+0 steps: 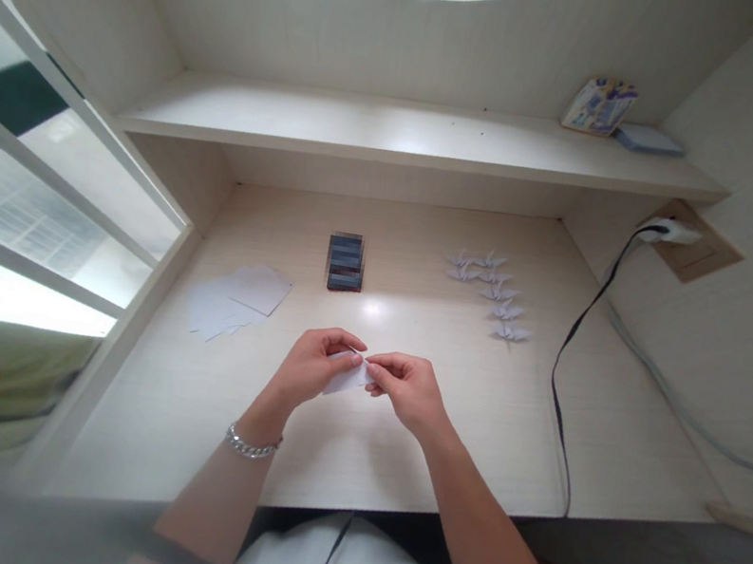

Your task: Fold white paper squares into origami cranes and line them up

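Observation:
Both hands meet over the middle of the pale wooden desk (393, 439). My left hand (311, 369) pinches one end of a small folded white paper (347, 379). My right hand (406, 388) pinches its other end with thumb and fingertips. The paper is held just above the desk top. A silver chain bracelet (250, 445) sits on my left wrist.
Loose white paper sheets (236, 299) lie to the left. A dark blurred small box (346, 263) stands behind the hands. Several folded paper cranes (494, 292) line up at the right. A black cable (567, 372) runs from a wall socket (686, 242). A shelf (416, 135) holds a packet (600, 105).

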Demonstrator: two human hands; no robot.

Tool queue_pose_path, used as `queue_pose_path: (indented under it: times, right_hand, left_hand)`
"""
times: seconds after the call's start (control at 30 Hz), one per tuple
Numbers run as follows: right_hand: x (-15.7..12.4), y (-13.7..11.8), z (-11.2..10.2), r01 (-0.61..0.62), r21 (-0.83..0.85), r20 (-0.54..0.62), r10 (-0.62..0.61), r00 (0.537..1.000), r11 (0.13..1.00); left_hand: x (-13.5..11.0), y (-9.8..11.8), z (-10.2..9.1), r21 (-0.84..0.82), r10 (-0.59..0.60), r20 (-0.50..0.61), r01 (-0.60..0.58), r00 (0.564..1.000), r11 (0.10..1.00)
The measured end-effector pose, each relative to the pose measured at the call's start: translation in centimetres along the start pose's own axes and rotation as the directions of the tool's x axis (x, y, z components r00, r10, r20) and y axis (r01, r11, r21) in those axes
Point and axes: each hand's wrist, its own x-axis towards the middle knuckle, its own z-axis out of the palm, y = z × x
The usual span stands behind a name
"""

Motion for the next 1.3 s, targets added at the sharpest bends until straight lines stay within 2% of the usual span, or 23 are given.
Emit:
queue_pose_path:
  times: [0.17, 0.27, 0.5, 0.67, 0.83, 1.0, 1.17, 1.3]
  right_hand:
    - [0.0, -0.3, -0.1, -0.004, -0.004, 0.000, 0.004, 1.000, 1.000]
    - [0.0, -0.4, -0.2, -0.013, -0.017, 0.005, 0.013, 1.000, 1.000]
    - [-0.1, -0.3, -0.1, -0.012, -0.037, 0.006, 0.012, 1.000, 0.999]
    - [0.0, 0.0, 0.0, -0.013, -0.116, 0.013, 0.015, 1.000, 0.993]
    - [0.1, 0.4, 0.0, 0.007, -0.160, 0.032, -0.002, 0.999, 0.987]
    - [-0.4, 0.4, -0.7, -0.032, -0.153, 0.080, 0.044, 0.996, 0.988]
    - [-0.8, 0.3, -1.9, -0.055, -0.121, 0.100, 0.067, 0.993, 0.991]
    - [-0.7, 0.4, -2.7, -0.072, -0.100, 0.026, 0.075, 0.997, 0.992]
  left_hand:
    - [-0.1, 0.5, -0.2, -0.078, 0.002, 0.058, 0.002, 0.998, 0.997]
    - [-0.2, 0.7, -0.1, -0.071, 0.006, 0.031, -0.004, 0.999, 0.997]
    - [-0.3, 0.0, 0.3, 0.060, 0.078, -0.074, -0.073, 0.994, 0.995]
    - [-0.3, 0.0, 0.6, 0.086, 0.121, -0.075, -0.115, 0.990, 0.990]
    - [-0.2, -0.5, 0.7, 0.073, 0.105, -0.078, -0.099, 0.991, 0.992]
    - [0.0, -0.6, -0.2, 0.067, 0.093, -0.169, -0.082, 0.981, 0.994]
    - [0.0, -0.7, -0.7, 0.060, 0.072, -0.173, -0.062, 0.982, 0.996]
    - [0.0, -0.9, -0.7, 0.069, 0.077, -0.219, -0.063, 0.973, 0.996]
